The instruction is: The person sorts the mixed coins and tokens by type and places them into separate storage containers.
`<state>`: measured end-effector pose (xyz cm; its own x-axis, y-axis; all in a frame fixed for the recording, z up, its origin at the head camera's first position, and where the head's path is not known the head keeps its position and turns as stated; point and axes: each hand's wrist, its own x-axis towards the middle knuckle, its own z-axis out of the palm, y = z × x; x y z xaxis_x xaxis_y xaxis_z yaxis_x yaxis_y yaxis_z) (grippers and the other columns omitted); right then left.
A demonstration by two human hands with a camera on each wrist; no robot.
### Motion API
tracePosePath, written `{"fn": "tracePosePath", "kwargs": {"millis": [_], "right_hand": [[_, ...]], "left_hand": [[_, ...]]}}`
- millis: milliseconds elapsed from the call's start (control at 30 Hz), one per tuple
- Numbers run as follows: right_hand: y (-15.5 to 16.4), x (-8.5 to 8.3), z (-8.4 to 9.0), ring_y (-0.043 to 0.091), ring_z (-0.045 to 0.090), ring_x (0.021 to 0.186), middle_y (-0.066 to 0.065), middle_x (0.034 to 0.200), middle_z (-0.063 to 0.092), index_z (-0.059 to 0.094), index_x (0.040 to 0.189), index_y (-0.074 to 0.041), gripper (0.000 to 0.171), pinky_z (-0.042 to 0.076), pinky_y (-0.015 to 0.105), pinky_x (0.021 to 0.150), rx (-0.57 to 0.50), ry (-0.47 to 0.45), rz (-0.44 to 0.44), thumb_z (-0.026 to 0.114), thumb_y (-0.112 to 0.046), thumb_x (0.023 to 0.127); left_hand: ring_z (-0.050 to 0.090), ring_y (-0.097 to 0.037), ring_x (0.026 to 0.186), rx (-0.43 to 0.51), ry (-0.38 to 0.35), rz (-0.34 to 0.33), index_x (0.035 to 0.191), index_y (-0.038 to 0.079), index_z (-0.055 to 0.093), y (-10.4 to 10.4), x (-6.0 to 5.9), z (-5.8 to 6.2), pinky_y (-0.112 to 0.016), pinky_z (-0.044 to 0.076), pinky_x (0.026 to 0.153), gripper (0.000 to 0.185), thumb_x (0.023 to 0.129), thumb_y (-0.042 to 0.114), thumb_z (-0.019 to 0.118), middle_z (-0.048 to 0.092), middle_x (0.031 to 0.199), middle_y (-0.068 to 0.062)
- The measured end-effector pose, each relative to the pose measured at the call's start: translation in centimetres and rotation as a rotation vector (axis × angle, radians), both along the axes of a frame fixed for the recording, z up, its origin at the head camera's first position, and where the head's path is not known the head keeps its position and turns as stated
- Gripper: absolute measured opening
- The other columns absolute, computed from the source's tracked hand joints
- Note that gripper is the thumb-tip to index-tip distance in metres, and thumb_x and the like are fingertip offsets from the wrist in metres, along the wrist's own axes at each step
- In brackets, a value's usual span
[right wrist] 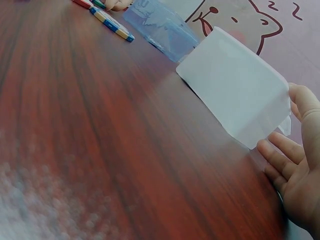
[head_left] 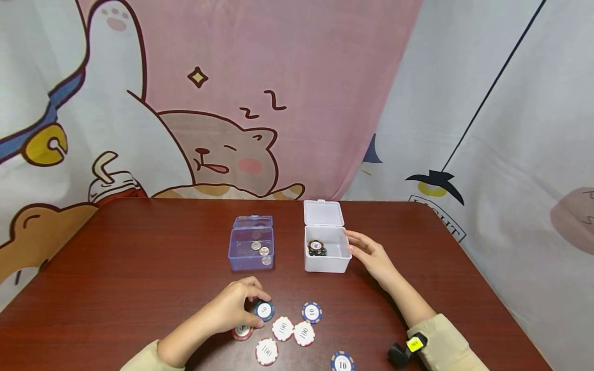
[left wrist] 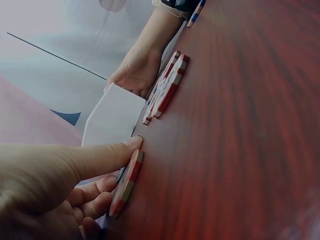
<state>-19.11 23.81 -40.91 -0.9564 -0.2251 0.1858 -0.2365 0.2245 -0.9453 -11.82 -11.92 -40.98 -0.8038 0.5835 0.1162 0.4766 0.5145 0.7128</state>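
Note:
My left hand (head_left: 254,308) lies low at the front of the table and pinches a dark blue chip (head_left: 264,310) between thumb and fingers. A red chip (head_left: 242,332) lies partly under that hand, and its edge (left wrist: 127,182) shows below the index finger (left wrist: 107,154) in the left wrist view. My right hand (head_left: 358,246) rests with straight fingers against the right wall of an open white box (head_left: 327,263), which holds a few dark chips (head_left: 317,248). The right wrist view shows the same white box (right wrist: 235,90) beside that hand's fingers (right wrist: 280,150).
A clear blue box (head_left: 251,255), lid up, holds coins (head_left: 262,251). Three white 100 chips (head_left: 282,328) and two blue 10 chips (head_left: 311,312) lie loose near the front edge. The brown table (head_left: 139,257) backs onto a cartoon cloth wall.

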Motion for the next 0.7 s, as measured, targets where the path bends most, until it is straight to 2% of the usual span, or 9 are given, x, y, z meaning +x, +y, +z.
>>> {"fn": "tracePosePath", "kwargs": {"millis": [133, 300, 400, 533, 700], "right_hand": [[0.6, -0.8, -1.3, 0.036, 0.049, 0.121, 0.023, 0.132, 0.052, 0.05, 0.136, -0.001, 0.042, 0.043, 0.02, 0.088, 0.0, -0.008, -0.011, 0.057, -0.007, 0.096], [0.7, -1.0, -1.7, 0.033, 0.049, 0.121, 0.021, 0.133, 0.053, 0.051, 0.137, -0.004, 0.043, 0.043, 0.021, 0.089, 0.002, -0.002, -0.013, 0.059, -0.012, 0.096], [0.6, -0.8, -1.4, 0.036, 0.048, 0.121, 0.023, 0.133, 0.052, 0.05, 0.137, -0.002, 0.043, 0.043, 0.021, 0.088, -0.002, 0.002, -0.007, 0.058, -0.009, 0.096], [0.0, -0.1, -0.1, 0.041, 0.047, 0.121, 0.028, 0.132, 0.051, 0.048, 0.136, 0.004, 0.042, 0.043, 0.02, 0.087, 0.008, 0.006, -0.001, 0.056, -0.003, 0.095], [-0.2, 0.3, 0.6, 0.042, 0.047, 0.12, 0.03, 0.131, 0.05, 0.047, 0.135, 0.007, 0.042, 0.043, 0.019, 0.086, 0.023, 0.002, -0.003, 0.055, -0.002, 0.095]], "left_hand": [[0.053, -0.008, 0.082, 0.002, 0.012, -0.005, 0.1, 0.007, 0.074, 0.0, 0.0, 0.0, -0.025, 0.047, 0.071, 0.04, 0.063, 0.012, 0.088, 0.056, 0.092, 0.009], [0.054, -0.006, 0.082, 0.014, 0.059, -0.022, 0.098, 0.008, 0.074, 0.0, -0.2, -0.2, -0.025, 0.048, 0.072, 0.039, 0.062, 0.012, 0.088, 0.058, 0.09, 0.009], [0.054, -0.006, 0.081, 0.018, 0.096, -0.023, 0.097, 0.009, 0.074, 0.0, -0.3, -0.4, -0.025, 0.047, 0.071, 0.038, 0.062, 0.014, 0.089, 0.06, 0.089, 0.011], [0.053, -0.006, 0.08, 0.021, 0.155, -0.027, 0.095, 0.011, 0.074, 0.1, -0.3, -0.4, -0.025, 0.046, 0.07, 0.038, 0.061, 0.015, 0.089, 0.06, 0.086, 0.012], [0.052, -0.006, 0.079, 0.032, 0.145, -0.025, 0.096, 0.01, 0.074, 0.3, -0.3, -0.4, -0.026, 0.045, 0.07, 0.037, 0.062, 0.017, 0.088, 0.059, 0.084, 0.013]]}}
